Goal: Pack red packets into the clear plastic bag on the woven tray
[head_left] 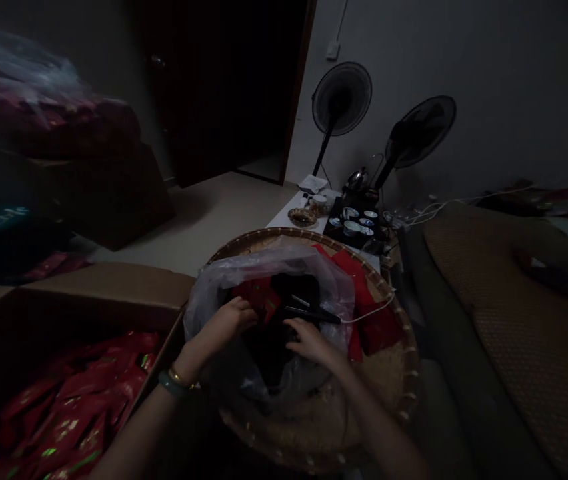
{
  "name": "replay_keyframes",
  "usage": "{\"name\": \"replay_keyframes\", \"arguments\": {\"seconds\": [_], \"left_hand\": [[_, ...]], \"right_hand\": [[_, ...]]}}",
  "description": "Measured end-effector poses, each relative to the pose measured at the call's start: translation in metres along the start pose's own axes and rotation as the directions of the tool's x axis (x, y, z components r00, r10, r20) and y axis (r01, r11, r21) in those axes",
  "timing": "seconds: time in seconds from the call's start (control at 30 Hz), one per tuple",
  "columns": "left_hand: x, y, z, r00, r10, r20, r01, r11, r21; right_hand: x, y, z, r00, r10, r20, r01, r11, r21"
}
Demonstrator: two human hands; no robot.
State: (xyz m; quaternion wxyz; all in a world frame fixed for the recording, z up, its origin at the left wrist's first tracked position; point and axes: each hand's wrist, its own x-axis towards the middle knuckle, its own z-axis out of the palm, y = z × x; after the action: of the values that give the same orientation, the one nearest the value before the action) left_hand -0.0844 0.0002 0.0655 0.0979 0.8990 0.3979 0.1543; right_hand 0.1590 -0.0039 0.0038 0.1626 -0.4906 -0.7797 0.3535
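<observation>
A clear plastic bag (269,263) with a dark inside lies wide-mouthed in a round woven bamboo tray (324,427). Over the bag's mouth, my left hand (231,320) has its fingers curled at the edge of a red packet (257,297) with a small green mark. My right hand (311,341) reaches in from the other side, thumb and fingers apart, with nothing plainly in them. Just above it lies a long black tool (317,313) with a white cord (371,312). The dark contents under my hands cannot be made out.
An open cardboard box (109,280) of red packets (74,407) stands at left. Red cloth-like pieces (364,293) lie in the tray's right side. Beyond are a tea tray with cups (351,228) and two standing fans (343,99). A woven mat (509,320) lies right.
</observation>
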Motion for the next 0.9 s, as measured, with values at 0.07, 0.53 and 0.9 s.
{"name": "replay_keyframes", "arguments": {"seconds": [0.07,0.53,0.9], "left_hand": [[-0.002,-0.002,0.0,1.0,-0.009,0.005,0.009,1.0,0.017],[-0.011,-0.01,0.008,0.998,-0.049,-0.033,0.048,0.998,-0.045],[-0.012,-0.004,0.002,0.999,-0.028,-0.024,0.027,0.998,-0.059]], "right_hand": [[-0.001,0.005,0.005,0.995,0.032,0.096,-0.019,0.992,-0.125],[0.008,-0.031,0.032,0.994,-0.013,0.106,0.05,0.931,-0.361],[0.017,-0.049,0.039,0.964,-0.111,0.241,0.207,0.882,-0.423]]}}
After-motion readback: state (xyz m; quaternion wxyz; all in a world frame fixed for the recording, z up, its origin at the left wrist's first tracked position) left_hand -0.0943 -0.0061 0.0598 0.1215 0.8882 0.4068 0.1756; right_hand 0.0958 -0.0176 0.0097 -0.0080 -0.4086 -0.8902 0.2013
